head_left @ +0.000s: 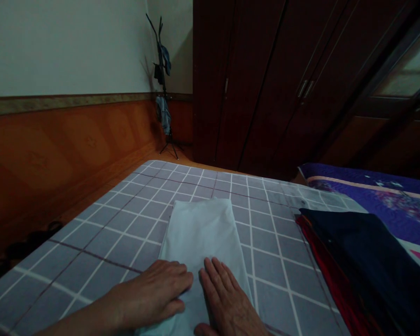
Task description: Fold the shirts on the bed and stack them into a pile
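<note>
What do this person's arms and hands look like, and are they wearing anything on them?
The left hand and right hand are bare, with no gloves or rings in view. The left forearm is bare too, with no sleeve or watch showing. The right arm is out of the picture.

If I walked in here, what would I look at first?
You'd probably see the left hand and right hand first, resting on a white cloth folded on a grey checked sheet. To the right, a dark pile with red edges lies beside a bright purple quilt. Far back in the corner stands a black coat rack with things hanging on it.
</note>
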### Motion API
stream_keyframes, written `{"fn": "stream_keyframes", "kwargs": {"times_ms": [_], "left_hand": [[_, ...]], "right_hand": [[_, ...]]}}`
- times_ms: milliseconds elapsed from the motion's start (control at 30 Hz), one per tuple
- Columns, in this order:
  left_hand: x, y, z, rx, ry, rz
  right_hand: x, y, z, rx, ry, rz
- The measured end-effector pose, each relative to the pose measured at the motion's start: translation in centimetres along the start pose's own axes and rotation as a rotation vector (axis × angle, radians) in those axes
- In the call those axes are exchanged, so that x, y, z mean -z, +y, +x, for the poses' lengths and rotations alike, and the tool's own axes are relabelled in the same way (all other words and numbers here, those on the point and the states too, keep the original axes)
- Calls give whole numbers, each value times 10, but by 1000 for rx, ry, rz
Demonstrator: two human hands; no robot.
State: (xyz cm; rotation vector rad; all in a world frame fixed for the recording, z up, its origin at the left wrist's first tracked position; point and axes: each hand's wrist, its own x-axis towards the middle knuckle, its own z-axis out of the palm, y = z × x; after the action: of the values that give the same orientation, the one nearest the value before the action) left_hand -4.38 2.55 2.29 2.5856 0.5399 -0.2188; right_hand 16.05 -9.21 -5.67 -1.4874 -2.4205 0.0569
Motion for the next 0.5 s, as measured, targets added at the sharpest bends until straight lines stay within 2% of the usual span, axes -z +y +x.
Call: {"fn": "stream_keyframes", "kwargs": {"times_ms": [133,233,300,367,500], "left_hand": [[-1,6,9,9,43,12],[-12,0,17,-116,76,19],[-20,-14,21,-186,52,54],[-22,-35,24,-193,50,101],[-4,-77,35,-35,154,238]], "right_hand": [[-10,2,-1,3,40,-31],[-9,1,1,-22,33,-23],[-6,-1,3,-55,-6,1],[-2,-3,5,-86,-67,40],[0,-5,4,-124,-140,90]]}}
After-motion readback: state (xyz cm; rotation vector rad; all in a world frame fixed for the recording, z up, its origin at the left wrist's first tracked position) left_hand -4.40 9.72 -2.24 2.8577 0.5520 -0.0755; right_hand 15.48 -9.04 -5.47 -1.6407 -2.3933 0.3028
